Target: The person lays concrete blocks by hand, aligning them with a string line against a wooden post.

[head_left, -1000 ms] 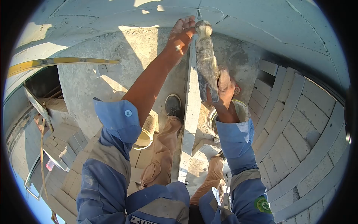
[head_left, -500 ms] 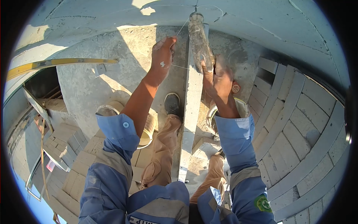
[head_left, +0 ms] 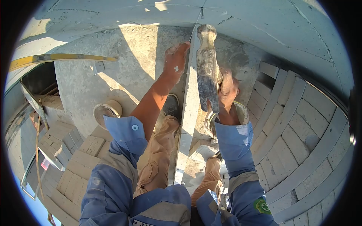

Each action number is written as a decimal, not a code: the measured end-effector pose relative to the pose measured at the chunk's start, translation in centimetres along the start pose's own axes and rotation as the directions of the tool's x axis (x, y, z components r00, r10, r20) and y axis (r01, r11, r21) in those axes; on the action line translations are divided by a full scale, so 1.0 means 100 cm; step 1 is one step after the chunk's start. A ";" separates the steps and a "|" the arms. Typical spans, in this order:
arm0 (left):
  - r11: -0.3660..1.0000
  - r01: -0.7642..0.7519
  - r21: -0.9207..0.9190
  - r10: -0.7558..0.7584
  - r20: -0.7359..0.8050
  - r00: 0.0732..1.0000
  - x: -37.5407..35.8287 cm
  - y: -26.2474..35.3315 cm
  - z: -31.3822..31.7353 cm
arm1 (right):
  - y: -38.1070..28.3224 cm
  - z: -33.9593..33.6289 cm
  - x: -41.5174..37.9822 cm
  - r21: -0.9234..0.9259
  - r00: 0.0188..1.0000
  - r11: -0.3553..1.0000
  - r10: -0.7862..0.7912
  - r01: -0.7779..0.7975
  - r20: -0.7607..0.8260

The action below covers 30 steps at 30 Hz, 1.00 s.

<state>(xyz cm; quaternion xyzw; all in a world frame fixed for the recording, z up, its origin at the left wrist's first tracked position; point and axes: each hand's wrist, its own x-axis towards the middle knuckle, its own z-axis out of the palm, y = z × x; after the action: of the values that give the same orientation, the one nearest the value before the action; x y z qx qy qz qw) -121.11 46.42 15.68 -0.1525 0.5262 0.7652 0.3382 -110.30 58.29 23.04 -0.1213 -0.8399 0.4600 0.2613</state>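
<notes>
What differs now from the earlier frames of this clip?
The left hand has drawn back from the nail toward the body, a string stretched between hand and nail. The hammer, nearer the nail in the middle frame, has also come back. The right hand still grips it; the yellow bar stays put.

Head view, forward and down

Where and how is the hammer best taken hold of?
Probably by its handle, from the person's right, where the right hand grips: it meets the long head on that side, clear of the round striking face and forked claw. Most of it is hidden.
</notes>
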 end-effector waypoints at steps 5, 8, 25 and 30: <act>0.913 -0.348 0.211 0.321 0.153 0.935 0.009 -0.033 -0.015 | 0.006 0.006 0.002 -0.132 0.989 0.982 0.142 -0.136 0.036; 0.812 -0.403 0.422 0.341 0.217 0.915 0.002 -0.032 -0.026 | 0.006 0.003 -0.003 -0.076 1.000 0.997 0.006 -0.006 -0.001; 0.985 0.150 -0.089 -0.158 -0.094 0.983 -0.052 -0.017 -0.007 | 0.001 0.008 0.005 -0.266 0.953 0.933 0.279 -0.241 0.115; 0.994 0.103 -0.044 -0.106 -0.080 0.991 -0.048 -0.019 -0.010 | 0.006 0.003 0.000 0.049 1.000 0.999 0.002 -0.003 0.016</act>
<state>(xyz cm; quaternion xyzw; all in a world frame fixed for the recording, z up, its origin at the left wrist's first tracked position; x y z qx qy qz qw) -116.48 44.22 16.77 -0.2177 0.5158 0.7497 0.3528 -110.43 58.40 22.44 -0.1123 -0.8302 0.4818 0.2570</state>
